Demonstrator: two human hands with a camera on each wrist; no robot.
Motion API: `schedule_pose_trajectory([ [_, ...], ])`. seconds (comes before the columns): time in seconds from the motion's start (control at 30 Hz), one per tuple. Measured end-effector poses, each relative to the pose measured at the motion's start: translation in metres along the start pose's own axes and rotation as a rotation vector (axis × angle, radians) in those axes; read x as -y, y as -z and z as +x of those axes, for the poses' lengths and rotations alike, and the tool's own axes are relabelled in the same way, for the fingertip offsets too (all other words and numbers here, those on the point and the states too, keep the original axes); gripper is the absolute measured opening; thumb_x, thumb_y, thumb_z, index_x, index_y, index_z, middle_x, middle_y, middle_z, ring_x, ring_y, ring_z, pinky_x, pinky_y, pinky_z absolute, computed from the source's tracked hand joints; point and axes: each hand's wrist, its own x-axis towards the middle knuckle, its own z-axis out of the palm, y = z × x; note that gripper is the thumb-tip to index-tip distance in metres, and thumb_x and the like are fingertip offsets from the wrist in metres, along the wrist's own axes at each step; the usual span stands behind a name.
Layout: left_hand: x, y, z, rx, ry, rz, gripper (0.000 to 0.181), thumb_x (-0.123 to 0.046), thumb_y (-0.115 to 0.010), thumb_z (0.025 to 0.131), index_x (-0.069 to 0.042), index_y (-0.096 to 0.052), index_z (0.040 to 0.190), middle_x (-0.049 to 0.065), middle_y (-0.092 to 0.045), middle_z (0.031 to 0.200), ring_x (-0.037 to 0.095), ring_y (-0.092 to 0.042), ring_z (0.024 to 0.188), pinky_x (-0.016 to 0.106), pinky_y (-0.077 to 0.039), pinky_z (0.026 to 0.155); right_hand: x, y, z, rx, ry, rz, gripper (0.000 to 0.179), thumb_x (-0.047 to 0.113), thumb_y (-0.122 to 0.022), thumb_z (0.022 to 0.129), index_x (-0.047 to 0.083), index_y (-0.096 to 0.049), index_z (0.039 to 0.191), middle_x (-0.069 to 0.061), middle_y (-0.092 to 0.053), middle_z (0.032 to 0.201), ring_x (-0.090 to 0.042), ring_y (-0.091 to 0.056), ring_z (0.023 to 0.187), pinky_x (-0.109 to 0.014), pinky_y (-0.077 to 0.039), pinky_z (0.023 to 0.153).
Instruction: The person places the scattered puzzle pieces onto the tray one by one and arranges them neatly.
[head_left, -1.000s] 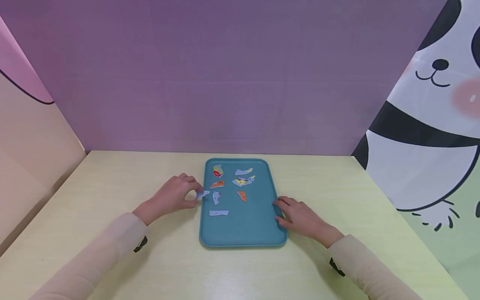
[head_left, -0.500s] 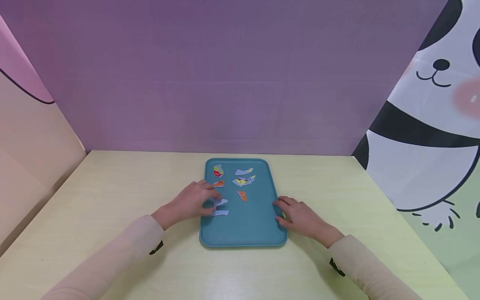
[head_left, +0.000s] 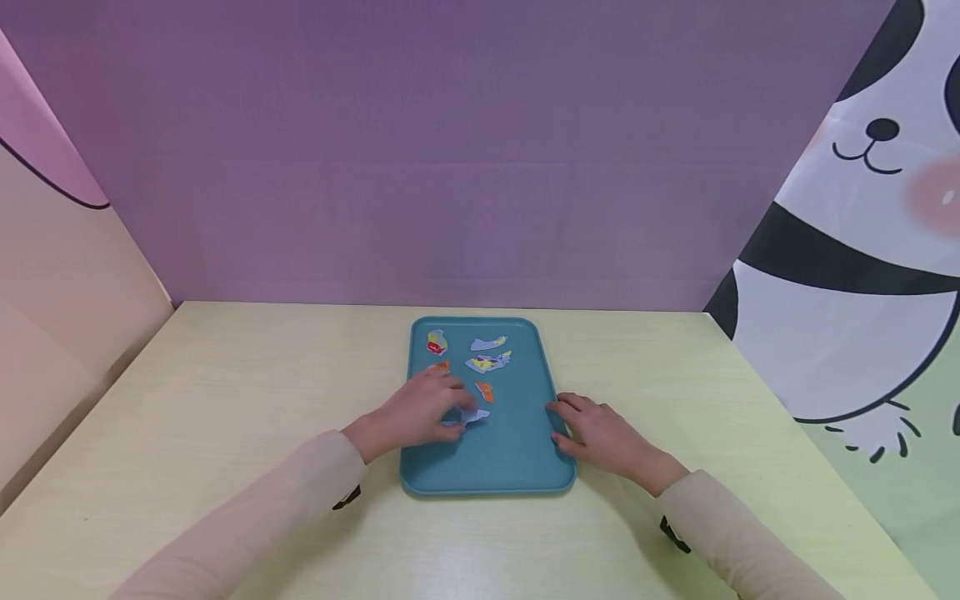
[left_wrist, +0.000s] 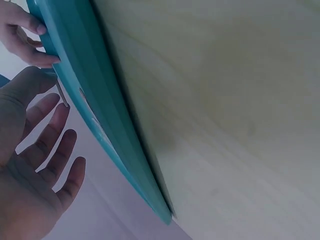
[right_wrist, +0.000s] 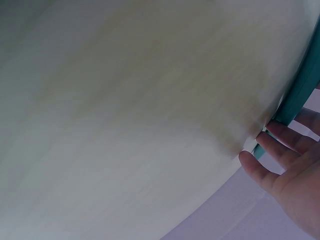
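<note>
My left hand (head_left: 420, 412) is over the left half of a teal tray (head_left: 517, 467), pinching a pale torn paper piece (head_left: 477, 416) between thumb and fingers. In the left wrist view the piece (left_wrist: 61, 94) shows as a thin edge at the fingertips, with the other fingers spread loosely. Beyond it on the tray lie two orange paper pieces (head_left: 486, 392), a red-and-yellow one (head_left: 437, 342), and two pale ones with yellow marks (head_left: 488, 362). Two more pale pieces are hidden by the left hand. My right hand (head_left: 603, 433) rests its relaxed fingers on the tray's right rim.
The tray lies on a light wooden table (head_left: 262, 358). Behind the table's far edge rises a purple backdrop (head_left: 450, 167). A panda picture (head_left: 862, 250) stands at the right, and a pale panel (head_left: 67, 308) at the left.
My left hand has carried the pale paper piece rightward from the tray's left rim toward its middle, covering the pale pieces on the left. The right hand has stayed put.
</note>
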Motion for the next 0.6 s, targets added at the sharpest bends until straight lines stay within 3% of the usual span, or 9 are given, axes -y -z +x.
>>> schedule_pose_trajectory([
  [0.33,-0.009,-0.009,0.015,0.028,0.027,0.023,0.024,-0.026,-0.068,0.078,-0.020,-0.068,0.102,-0.005,-0.065,0.106,0.016,-0.054,0.103,0.036,-0.042,0.094,0.000,-0.002,0.001,0.010,-0.006,-0.003,0.046,0.030,-0.060,0.086,0.002,-0.053,0.122,-0.018,-0.052,0.125,-0.033,-0.051,0.114,-0.049,-0.047,0.084],
  [0.6,-0.015,-0.011,0.022,0.076,0.055,0.024,0.025,-0.028,-0.066,0.080,-0.022,-0.067,0.104,-0.004,-0.062,0.114,0.018,-0.052,0.107,0.037,-0.043,0.093,0.001,-0.001,0.001,0.005,-0.009,-0.002,0.045,0.029,-0.061,0.085,0.002,-0.054,0.121,-0.018,-0.053,0.124,-0.033,-0.052,0.113,-0.049,-0.047,0.083],
])
